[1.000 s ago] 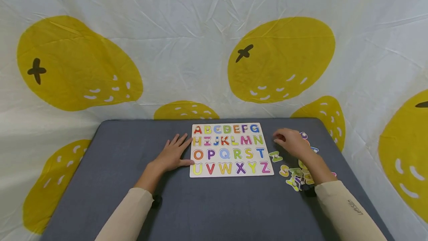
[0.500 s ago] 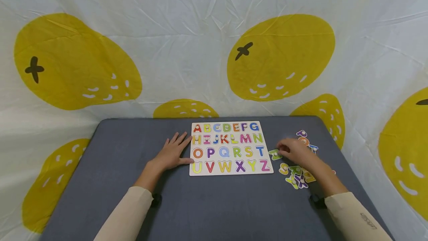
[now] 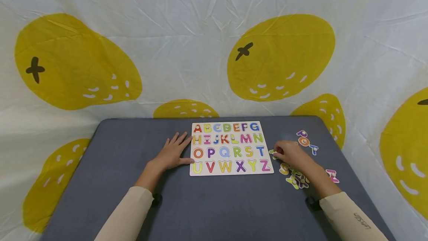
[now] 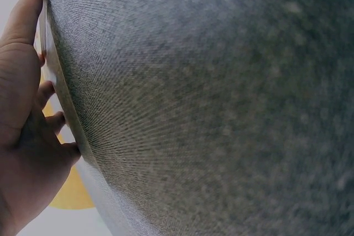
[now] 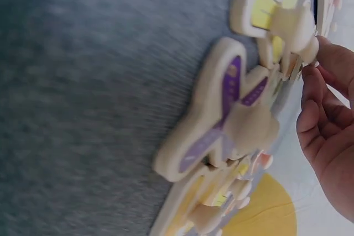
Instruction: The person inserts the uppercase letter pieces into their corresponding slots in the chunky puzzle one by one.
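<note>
While left hand lies spread, gripping nothing, against alphabet board at its left edge, likely steadying it, right hand pinches green letter piece.

Soft light, faint shadows, wrist views — part-blurred

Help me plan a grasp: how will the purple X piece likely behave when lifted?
The purple X piece should stay stiff, given its thick, board-like edge. It looks small beside the right hand, so probably light. Its raised knob likely eases pinching.
</note>
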A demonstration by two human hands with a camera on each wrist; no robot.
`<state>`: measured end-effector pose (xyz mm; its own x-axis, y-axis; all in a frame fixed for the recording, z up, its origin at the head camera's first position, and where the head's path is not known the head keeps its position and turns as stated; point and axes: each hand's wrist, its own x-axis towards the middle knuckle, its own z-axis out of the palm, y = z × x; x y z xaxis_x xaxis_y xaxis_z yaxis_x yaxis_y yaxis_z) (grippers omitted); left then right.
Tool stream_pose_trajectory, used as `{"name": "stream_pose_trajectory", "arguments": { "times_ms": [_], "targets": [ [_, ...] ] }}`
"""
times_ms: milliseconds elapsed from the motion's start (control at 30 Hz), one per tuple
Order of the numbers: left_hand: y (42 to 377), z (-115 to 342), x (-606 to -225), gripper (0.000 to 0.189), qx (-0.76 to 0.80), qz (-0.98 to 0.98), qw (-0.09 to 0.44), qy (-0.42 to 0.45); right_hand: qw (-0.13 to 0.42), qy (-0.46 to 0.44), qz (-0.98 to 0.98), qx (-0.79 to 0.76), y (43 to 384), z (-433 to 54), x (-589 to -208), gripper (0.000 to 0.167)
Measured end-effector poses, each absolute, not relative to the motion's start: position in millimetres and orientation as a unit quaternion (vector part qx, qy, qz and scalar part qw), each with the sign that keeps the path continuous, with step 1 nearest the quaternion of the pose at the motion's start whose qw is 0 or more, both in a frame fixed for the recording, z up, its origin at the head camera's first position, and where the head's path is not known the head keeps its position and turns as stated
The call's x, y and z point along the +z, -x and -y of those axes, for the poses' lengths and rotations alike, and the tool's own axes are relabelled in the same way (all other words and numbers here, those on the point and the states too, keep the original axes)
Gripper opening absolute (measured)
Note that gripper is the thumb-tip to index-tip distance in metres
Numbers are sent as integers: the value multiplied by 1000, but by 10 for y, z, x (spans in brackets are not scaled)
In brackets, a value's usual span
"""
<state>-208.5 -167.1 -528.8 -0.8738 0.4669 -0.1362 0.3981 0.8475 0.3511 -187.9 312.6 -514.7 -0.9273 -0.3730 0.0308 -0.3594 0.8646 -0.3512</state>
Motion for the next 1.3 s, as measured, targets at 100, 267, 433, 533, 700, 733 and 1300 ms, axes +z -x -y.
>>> {"name": "stream_pose_trajectory", "arguments": {
  "times_ms": [100, 267, 433, 533, 700, 733, 1300],
  "targets": [
    [2089, 1670, -5298, 100, 157, -954, 111, -228, 9, 192, -966, -173, 1906, -3121, -5117, 13],
    [2091, 1682, -5331, 100, 155, -955, 111, -228, -19, 195, -964, -177, 1959, -3091, -5051, 8],
    [2076, 1690, -5334, 99, 158, -954, 114, -228, -24, 191, -963, -188, 2017, -3012, -5010, 11],
    [2068, 1686, -5319, 99, 162, -954, 111, -227, -18, 193, -963, -189, 2071, -2934, -4995, 13],
    [2072, 1678, -5324, 99, 162, -954, 114, -226, -11, 195, -962, -189, 2173, -2800, -4987, 14],
    [2074, 1677, -5330, 99, 162, -954, 115, -225, -10, 193, -963, -189, 2190, -2775, -4986, 14],
    [2082, 1665, -5319, 99, 160, -956, 114, -217, 14, 186, -966, -181, 2432, -2600, -5105, 8]
  ]
}}
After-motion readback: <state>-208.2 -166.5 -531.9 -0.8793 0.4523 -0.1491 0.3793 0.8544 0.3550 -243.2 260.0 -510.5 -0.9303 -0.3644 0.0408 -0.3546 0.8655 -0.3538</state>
